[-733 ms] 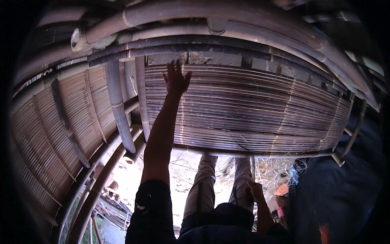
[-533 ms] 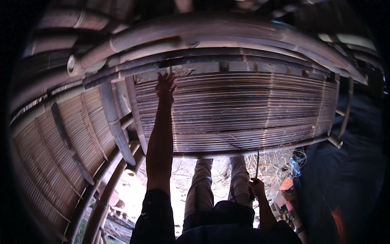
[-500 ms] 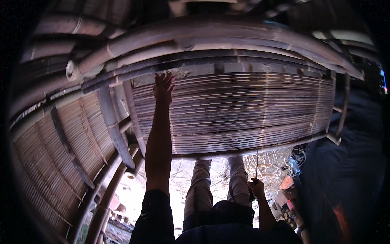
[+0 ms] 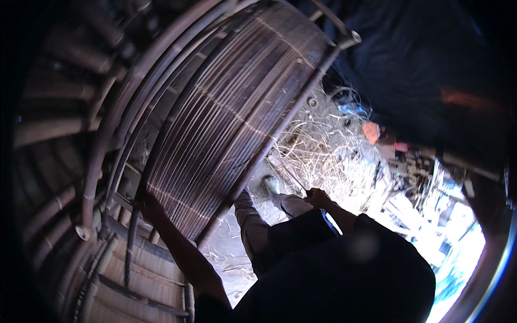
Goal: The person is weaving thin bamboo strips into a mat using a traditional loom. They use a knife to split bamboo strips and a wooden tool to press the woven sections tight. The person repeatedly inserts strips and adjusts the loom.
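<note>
A long bamboo bench (image 4: 237, 107) with a seat of narrow slats runs slantwise across the head view. My left hand (image 4: 152, 209) is at the near left corner of the slats, its fingers closed over the dark rail there. Shadow hides part of the fingertips. My right hand (image 4: 320, 199) is out over the ground to the right of my legs, wrapped round the end of a long thin rod-like tool (image 4: 291, 174). The tool points up and left toward the bench's front pole and seems apart from it; its exact kind cannot be made out.
Bamboo poles (image 4: 121, 113) form the bench's back at the left. Another slatted bamboo piece (image 4: 140, 272) stands at the lower left. Loose pale strips (image 4: 318, 140) litter the ground on the right, near an orange object (image 4: 370, 132). Dark cloth (image 4: 409, 70) hangs at upper right.
The view has turned, so the bench now lies slantwise. My left hand, spread open near the bench's back before, has come to the slats' left end and closed. My right hand keeps the thin tool.
</note>
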{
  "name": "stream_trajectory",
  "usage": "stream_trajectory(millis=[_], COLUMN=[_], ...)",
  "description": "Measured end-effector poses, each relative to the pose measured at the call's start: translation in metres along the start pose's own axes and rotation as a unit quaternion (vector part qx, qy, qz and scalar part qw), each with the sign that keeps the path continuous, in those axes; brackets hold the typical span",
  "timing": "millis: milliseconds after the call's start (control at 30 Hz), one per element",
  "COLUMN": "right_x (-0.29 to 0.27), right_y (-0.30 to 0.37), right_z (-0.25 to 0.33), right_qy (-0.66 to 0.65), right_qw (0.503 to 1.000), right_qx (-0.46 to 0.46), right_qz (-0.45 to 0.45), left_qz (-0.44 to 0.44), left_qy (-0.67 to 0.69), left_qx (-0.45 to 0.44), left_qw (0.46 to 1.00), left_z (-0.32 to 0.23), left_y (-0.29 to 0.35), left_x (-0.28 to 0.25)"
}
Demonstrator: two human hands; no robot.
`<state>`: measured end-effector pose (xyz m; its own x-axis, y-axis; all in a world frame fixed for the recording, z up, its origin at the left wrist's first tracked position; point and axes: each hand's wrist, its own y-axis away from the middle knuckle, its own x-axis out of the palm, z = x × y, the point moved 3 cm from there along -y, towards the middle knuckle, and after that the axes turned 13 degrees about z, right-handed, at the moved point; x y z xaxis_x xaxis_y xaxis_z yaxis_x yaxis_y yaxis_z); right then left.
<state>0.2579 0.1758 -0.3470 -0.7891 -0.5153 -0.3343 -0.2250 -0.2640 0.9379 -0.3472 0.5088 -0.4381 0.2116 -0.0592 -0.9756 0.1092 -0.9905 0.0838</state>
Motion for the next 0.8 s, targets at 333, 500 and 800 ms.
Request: stream_trajectory(millis=[333,500,800], right_x=[0.04,0.051,0.075], right_y=[-0.015,0.012,0.061], right_z=[-0.183,-0.274,-0.357], right_qy=[0.064,-0.05,-0.421], right_qw=[0.997,0.999,0.9], right_qx=[-0.039,-0.003,0.114], right_qz=[0.031,-0.02,0.004], left_qz=[-0.28,-0.309,-0.152], left_qy=[0.436,0.505,0.571], left_qx=[-0.061,0.081,0.465], left_qw=[0.853,0.802,0.659], left_z=[-0.029,-0.181,-0.397], left_y=[0.19,0.232,0.343], left_x=[-0.288,-0.43,-0.638])
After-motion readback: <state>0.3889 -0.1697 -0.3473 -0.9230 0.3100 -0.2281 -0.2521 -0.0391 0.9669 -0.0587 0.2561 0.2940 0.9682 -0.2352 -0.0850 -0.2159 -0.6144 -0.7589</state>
